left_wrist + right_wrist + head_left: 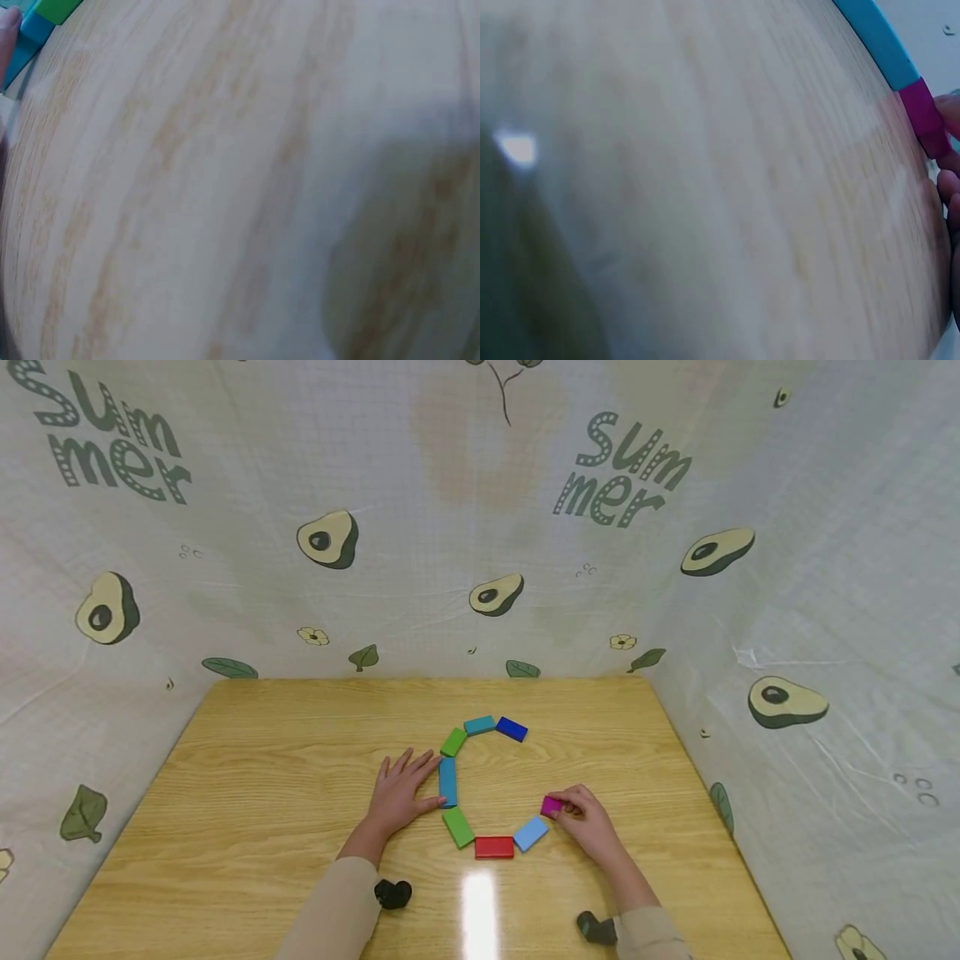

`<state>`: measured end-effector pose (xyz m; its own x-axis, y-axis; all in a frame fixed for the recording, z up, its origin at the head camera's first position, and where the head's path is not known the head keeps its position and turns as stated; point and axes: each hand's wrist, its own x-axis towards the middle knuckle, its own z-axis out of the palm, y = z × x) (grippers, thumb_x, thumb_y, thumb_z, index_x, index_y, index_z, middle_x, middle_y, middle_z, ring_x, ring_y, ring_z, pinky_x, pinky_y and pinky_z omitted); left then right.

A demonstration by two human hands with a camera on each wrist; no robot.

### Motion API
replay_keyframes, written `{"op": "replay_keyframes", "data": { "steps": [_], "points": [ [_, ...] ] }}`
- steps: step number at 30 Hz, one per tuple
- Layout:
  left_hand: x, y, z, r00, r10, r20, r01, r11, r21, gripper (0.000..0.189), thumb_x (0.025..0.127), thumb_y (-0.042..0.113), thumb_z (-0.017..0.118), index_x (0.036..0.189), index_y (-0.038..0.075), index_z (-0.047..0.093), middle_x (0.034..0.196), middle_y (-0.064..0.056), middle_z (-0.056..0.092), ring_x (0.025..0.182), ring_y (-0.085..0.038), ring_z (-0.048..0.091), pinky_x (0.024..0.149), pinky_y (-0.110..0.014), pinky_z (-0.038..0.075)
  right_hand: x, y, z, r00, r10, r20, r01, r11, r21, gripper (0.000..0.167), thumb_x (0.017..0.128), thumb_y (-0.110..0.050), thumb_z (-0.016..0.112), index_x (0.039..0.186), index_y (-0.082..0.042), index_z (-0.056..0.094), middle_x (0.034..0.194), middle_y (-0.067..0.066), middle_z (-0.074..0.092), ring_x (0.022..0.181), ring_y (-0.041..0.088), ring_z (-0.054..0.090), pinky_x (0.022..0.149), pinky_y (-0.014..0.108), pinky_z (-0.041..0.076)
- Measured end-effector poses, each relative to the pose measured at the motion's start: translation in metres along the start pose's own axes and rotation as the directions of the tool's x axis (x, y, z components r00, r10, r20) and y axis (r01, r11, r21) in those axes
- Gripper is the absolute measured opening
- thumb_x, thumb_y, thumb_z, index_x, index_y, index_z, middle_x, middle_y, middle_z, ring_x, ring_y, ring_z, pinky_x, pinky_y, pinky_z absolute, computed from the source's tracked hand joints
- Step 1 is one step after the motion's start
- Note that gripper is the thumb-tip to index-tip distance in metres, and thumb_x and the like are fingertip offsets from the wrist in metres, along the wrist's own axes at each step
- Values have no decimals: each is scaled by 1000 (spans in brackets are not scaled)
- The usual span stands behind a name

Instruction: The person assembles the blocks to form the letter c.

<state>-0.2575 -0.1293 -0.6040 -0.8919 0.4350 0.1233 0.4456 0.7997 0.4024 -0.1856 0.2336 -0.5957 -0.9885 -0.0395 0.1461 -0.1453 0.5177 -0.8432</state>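
Observation:
Several coloured blocks lie on the table in a curved line that opens to the right. My right hand [588,827] pinches a small magenta block [551,807] at the lower right end of the curve, near a light blue block [531,833]. In the right wrist view the magenta block [924,116] sits against a blue block [881,41], with fingertips on it. With fingers spread, my left hand [397,797] rests at the left side, its thumb and a fingertip at a blue block [447,782]. Only a fingertip shows at the edge of the left wrist view.
Around the curve lie a red block [494,848], a green block [458,828], another green block [453,742], a teal block [480,726] and a dark blue block [512,729]. A patterned cloth [420,635] hangs along the back and sides of the wooden table [285,752].

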Motion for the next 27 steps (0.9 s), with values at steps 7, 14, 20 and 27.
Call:
{"op": "replay_keyframes", "data": {
  "steps": [7, 14, 20, 27],
  "points": [
    [1, -1, 0, 1000, -1, 0, 1, 1000, 7, 79, 86, 62, 62, 152, 24, 39, 156, -1, 33, 146, -34, 15, 112, -63, 1, 0, -3, 1, 999, 27, 20, -27, 1000, -12, 27, 84, -1, 74, 109, -11, 75, 94, -2, 58, 84, 13, 52, 75, 27, 46],
    [1, -1, 1, 1000, 1, -1, -1, 1000, 9, 79, 86, 63, 61, 152, 25, 38, 156, -1, 33, 146, -34, 15, 112, -64, 2, -4, -32, -4, 999, 9, 33, -9, 1000, -21, 26, 85, 3, 71, 111, -1, 72, 97, 9, 60, 88, 26, 54, 76, 27, 46],
    [2, -3, 4, 1000, 1, 0, -1, 1000, 21, 80, 86, 64, 60, 152, 26, 38, 156, 0, 33, 146, -34, 15, 111, -64, 3, -2, -16, -3, 999, 10, 44, -9, 1000, -18, 25, 85, -8, 75, 110, -10, 75, 94, 1, 59, 86, 21, 53, 74, 26, 45],
    [1, -4, 5, 1000, -1, -2, 1, 1000, 25, 80, 86, 65, 60, 152, 26, 38, 156, 0, 33, 146, -33, 15, 112, -63, 3, 0, -3, 1, 998, 40, 50, -39, 999, -31, 26, 85, -13, 77, 110, -16, 75, 95, -5, 58, 86, 15, 51, 75, 27, 44]
  ]
}}
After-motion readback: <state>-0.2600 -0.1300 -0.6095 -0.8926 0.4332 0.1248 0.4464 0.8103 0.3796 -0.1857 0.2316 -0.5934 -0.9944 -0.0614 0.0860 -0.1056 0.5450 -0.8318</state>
